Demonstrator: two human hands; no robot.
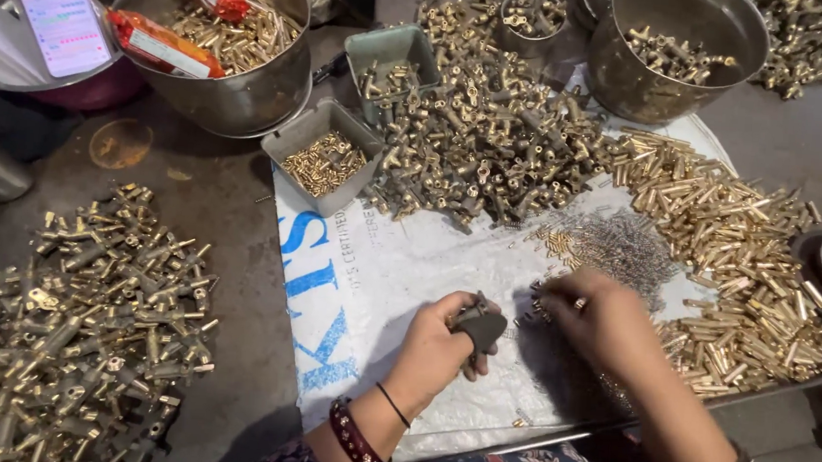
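The right hand [596,318] hides whatever small parts its fingertips pinch.

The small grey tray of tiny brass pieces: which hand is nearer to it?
Left. The left hand, gripping a dark tool, lies below the grey tray, slightly to its right. The right hand is farther right, beside the thin metal pins.

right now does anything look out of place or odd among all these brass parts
Two orange snack packets lie in the steel bowl on top of brass pieces, and a lit phone rests on a lid at top left. Neither is hardware. The left hand holds a dark part; the right hand picks at small pieces.
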